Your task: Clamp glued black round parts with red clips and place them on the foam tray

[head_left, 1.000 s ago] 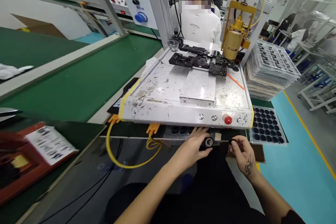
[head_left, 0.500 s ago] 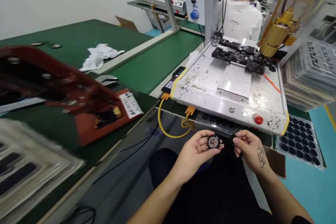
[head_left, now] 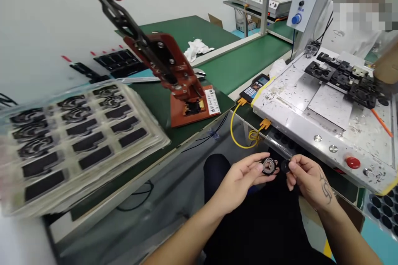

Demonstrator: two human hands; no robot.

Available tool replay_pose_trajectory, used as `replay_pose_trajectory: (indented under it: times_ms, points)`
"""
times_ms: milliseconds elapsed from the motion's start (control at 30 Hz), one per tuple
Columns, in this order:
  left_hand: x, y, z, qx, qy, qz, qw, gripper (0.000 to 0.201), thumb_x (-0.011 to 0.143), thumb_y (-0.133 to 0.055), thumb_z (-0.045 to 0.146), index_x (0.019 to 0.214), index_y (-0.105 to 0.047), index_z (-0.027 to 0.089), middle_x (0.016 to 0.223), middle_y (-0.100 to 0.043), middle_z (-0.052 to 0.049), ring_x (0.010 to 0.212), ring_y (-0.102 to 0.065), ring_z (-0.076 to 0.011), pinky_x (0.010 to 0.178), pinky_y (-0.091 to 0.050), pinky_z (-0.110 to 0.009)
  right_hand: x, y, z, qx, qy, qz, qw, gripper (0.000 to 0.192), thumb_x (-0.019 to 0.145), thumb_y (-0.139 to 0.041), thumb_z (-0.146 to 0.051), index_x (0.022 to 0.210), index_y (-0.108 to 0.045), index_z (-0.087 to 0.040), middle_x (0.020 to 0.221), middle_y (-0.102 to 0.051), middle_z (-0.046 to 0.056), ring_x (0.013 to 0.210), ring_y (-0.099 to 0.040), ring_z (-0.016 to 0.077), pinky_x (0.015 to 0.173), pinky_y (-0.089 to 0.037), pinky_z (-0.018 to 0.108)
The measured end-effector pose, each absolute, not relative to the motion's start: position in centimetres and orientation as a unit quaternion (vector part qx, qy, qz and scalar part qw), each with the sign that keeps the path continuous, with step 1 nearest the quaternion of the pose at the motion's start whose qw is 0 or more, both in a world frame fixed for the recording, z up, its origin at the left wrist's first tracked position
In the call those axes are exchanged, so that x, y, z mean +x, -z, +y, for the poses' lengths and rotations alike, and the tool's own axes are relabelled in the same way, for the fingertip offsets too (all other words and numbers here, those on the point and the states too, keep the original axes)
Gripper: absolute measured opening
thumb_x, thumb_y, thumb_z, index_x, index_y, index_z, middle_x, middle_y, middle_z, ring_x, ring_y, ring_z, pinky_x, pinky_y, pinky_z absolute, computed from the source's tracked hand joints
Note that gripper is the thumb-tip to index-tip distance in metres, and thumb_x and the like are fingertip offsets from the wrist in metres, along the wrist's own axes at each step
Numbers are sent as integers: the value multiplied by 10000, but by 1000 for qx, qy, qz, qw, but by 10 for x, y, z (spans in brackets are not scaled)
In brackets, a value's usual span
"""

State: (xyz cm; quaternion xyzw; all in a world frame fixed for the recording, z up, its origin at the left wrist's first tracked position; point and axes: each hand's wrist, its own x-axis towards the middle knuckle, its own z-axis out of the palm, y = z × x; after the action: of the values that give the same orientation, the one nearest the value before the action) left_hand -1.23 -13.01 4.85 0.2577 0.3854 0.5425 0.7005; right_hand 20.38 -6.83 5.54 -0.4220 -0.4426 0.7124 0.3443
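Between the thumb and fingers of my left hand (head_left: 244, 178) is a round black ring-shaped part (head_left: 268, 166) with a metallic inner ring, its open face toward me. My right hand (head_left: 306, 176) pinches a small black disc (head_left: 285, 166) by its edge. Disc and ring-shaped part are a short gap apart, both held above my lap in front of the white machine (head_left: 298, 118). The finer details of both parts are too small to make out.
A red lever press (head_left: 180, 121) stands on the green bench to the left, near stacked trays of black parts (head_left: 93, 132). Yellow cable (head_left: 233, 132) loops below the machine's edge. A sheet of black discs (head_left: 381, 211) lies at the right, and a person in white sits beyond.
My view has swung left, bringing the press and the trays further into sight. The black disc now shows more of its face, and both hands keep their parts.
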Motion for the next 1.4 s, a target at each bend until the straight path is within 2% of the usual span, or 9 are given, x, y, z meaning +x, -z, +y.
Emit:
replay_pose_trajectory:
  times_ms: [100, 267, 400, 500, 700, 800, 1100, 1267, 1400]
  points:
    - [-16, -49, -136, 251, -558, 386, 690, 459, 976, -802, 427, 1362, -741, 185, 1239, -817, -133, 1155, -793, -338, 1107, -602, -561, 199, -57, -67, -411, -726, -448, 321, 394, 917, -841, -537, 865, -620, -215, 568, -602, -53, 504, -580, 135, 523, -493, 265]
    - [-20, -52, -142, 236, -569, 380, 690, 435, 971, -807, 425, 1339, -767, 195, 1226, -818, -126, 1113, -803, -324, 1088, -616, -553, 194, -56, -68, -404, -716, -487, 296, 359, 975, -790, -511, 882, -609, -214, 570, -597, -56, 475, -507, 108, 506, -380, 247]
    - [-21, -53, -145, 230, -575, 369, 693, 419, 971, -808, 405, 1329, -775, 189, 1242, -811, -137, 1148, -786, -346, 1076, -617, -577, 193, -53, -68, -410, -704, -506, 283, 356, 990, -763, -520, 875, -617, -217, 590, -558, -54, 495, -456, 112, 499, -342, 249]
    - [-22, -54, -146, 231, -576, 369, 692, 414, 972, -806, 407, 1327, -778, 196, 1244, -808, -130, 1143, -786, -345, 1082, -610, -585, 192, -54, -67, -410, -679, -542, 279, 344, 1003, -742, -514, 865, -638, -216, 658, -569, -33, 564, -470, 124, 553, -386, 260]
    - [-21, -54, -148, 241, -572, 379, 686, 428, 972, -804, 428, 1340, -775, 211, 1257, -802, -117, 1095, -805, -324, 1093, -609, -576, 185, -66, -64, -388, -584, -642, 310, 333, 1009, -714, -505, 843, -668, -220, 1058, -670, 65, 937, -621, 209, 828, -527, 315]
    - [-20, -57, -148, 250, -572, 386, 679, 441, 975, -798, 428, 1351, -768, 199, 1267, -801, -122, 1138, -792, -340, 1095, -610, -578, 181, -71, -66, -382, -574, -659, 301, 329, 1015, -696, -512, 864, -667, -222, 1162, -688, 90, 1027, -666, 239, 916, -556, 354]
    - [-16, -63, -150, 272, -572, 405, 660, 449, 952, -811, 463, 1337, -787, 232, 1409, -755, -122, 1149, -800, -349, 1097, -621, -537, 174, -72, -73, -378, -538, -695, 289, 263, 1038, -673, -439, 881, -664, -229, 1115, -695, 72, 1032, -658, 230, 929, -546, 350]
    - [-14, -61, -152, 284, -566, 413, 655, 452, 977, -785, 448, 1371, -765, 227, 1388, -760, -116, 1148, -801, -345, 1096, -624, -531, 175, -72, -73, -373, -537, -699, 289, 234, 1040, -680, -415, 896, -665, -231, 1125, -686, 68, 1048, -648, 229, 940, -534, 353]
    - [-12, -62, -153, 289, -571, 407, 652, 436, 998, -762, 432, 1384, -754, 230, 1447, -730, -114, 1183, -787, -347, 1096, -628, -526, 175, -71, -73, -376, -540, -694, 292, 240, 1044, -674, -421, 899, -657, -230, 1127, -678, 72, 1055, -643, 233, 935, -531, 357]
